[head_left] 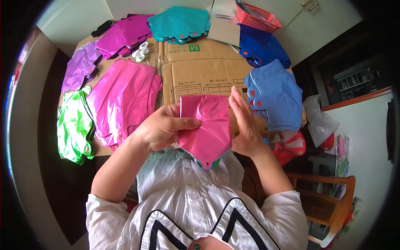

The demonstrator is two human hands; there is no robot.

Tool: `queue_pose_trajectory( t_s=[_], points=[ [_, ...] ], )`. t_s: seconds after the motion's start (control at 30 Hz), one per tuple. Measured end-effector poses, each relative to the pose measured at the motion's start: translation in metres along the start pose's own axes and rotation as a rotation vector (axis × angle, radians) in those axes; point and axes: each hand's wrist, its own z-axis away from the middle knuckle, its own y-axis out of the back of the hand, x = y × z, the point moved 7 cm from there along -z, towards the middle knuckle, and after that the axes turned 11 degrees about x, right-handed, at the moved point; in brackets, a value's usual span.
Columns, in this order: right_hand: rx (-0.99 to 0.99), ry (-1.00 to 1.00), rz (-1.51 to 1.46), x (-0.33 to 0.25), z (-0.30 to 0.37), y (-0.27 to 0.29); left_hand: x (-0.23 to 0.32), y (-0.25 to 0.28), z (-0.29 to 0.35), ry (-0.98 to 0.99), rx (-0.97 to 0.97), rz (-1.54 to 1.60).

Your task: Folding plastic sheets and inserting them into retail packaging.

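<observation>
Stretching far lies the cardboard [200,62]; above its near edge, the pink film bundle [212,129] looks light, limp, slippery, best pinched flat at left. The left hand [160,128] clamps there, thumb on top; the right hand [245,127], fingers outstretched, gripping nothing visible, flanks its right.

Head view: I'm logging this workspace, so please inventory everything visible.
Held piece: one visible, pink, centre
Left piles: four, pink, green, lilac and magenta, left
Back pile: one, teal, top
Right piles: two, dark and light blue, right
Cardboard: one surface, brown, beneath piles
Cord-like bundle: one, white, upper left
Basket: one, red, top right
Board: at least one, beige, beside basket
Plastic bag: one, clear, right
Red objects: at least two, red, right
Chair: one, brown, lower right
Shirt: one, white, bottom
Left grip: one, bare, on held piece
Right grip: one, bare, beside it
</observation>
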Motion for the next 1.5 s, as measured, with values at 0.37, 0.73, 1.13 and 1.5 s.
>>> queue_pose_trajectory(
  t_s=[0.37, 0.73, 1.13, 1.5],
  points=[
    [-0.316, -0.778, -0.65, 0.017, 0.013, -0.012, 0.01, 0.015, 0.012, -0.292, 0.035, -0.321],
    [-0.267, -1.111, -1.129, 0.014, 0.035, -0.03, 0.004, 0.013, 0.014, -0.305, 0.131, -0.68],
    [-0.072, -0.95, -1.431, 0.005, 0.036, -0.024, -0.003, 0.001, 0.021, -0.323, -0.201, -0.201],
    [-0.271, -0.533, -0.852, -0.008, 0.011, -0.005, 0.001, 0.012, 0.018, -0.292, -0.192, -0.187]
  ],
)
